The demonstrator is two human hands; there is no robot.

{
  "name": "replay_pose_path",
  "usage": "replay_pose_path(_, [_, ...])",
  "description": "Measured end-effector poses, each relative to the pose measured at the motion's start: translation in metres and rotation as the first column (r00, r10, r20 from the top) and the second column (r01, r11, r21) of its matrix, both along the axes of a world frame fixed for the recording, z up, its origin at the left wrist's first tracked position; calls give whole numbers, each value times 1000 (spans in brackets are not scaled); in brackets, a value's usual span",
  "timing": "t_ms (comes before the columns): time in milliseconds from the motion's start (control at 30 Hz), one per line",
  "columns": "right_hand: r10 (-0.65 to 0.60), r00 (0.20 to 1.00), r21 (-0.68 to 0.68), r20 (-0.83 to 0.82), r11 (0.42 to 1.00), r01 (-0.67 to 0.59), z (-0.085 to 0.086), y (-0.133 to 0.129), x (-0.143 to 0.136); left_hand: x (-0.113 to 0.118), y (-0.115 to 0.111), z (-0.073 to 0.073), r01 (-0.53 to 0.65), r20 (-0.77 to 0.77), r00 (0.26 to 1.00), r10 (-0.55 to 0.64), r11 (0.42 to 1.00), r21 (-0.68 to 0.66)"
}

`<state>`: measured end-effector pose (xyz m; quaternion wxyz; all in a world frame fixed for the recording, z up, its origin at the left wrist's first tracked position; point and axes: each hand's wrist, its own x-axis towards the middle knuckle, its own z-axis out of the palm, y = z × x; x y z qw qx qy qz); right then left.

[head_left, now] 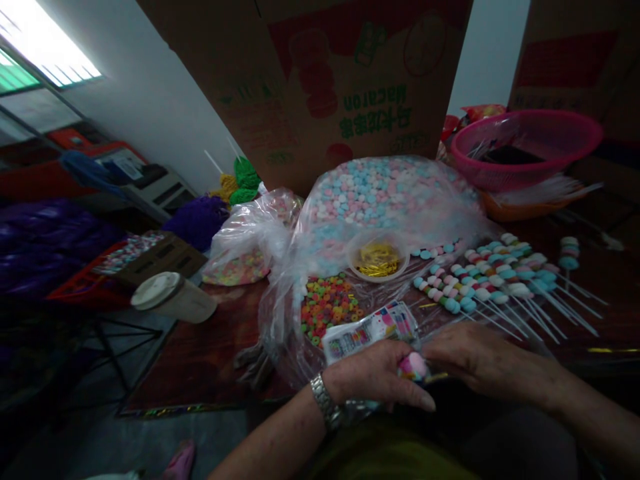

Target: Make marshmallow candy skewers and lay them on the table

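My left hand (380,377), with a metal watch on its wrist, is closed around a marshmallow skewer (414,366) in a printed clear wrapper; a pink marshmallow shows at its end. Close beside it, my right hand (467,353) pinches at the wrapper's end, and a gold twist tie (439,377) sticks out under its fingers. Just beyond the left hand lies a stack of printed wrapper bags (370,330). More gold ties fill a round plastic bowl (379,257). Marshmallow skewers (493,273) on white sticks lie in a pile at the right.
A big clear bag of marshmallows (390,187) covers the table's middle, with colourful cereal rings (330,303) beside it. A lidded cup (175,297) lies tilted at the left. A pink basket (527,147) stands back right. A macaron carton (320,80) rises behind.
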<state>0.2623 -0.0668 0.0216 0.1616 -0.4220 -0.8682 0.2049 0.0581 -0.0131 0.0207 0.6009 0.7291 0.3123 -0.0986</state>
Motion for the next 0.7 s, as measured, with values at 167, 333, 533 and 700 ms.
replay_pose_path(167, [6, 993, -11, 117, 1000, -5, -6, 3, 0, -9, 3, 9, -87, 68, 995, 67, 936, 342])
replay_pose_path(333, [19, 994, -87, 107, 996, -10, -9, -1, -6, -26, -1, 11, 23, -119, 992, 39, 877, 479])
replay_pose_path(533, [24, 998, -62, 65, 998, -20, 1, 4, -18, -26, -6, -7, -26, 81, 997, 1, 949, 314])
replay_pose_path(700, [-9, 1000, -23, -11, 1000, 9, 0, 5, -13, -28, -5, -4, 16, 75, 996, -52, 906, 422])
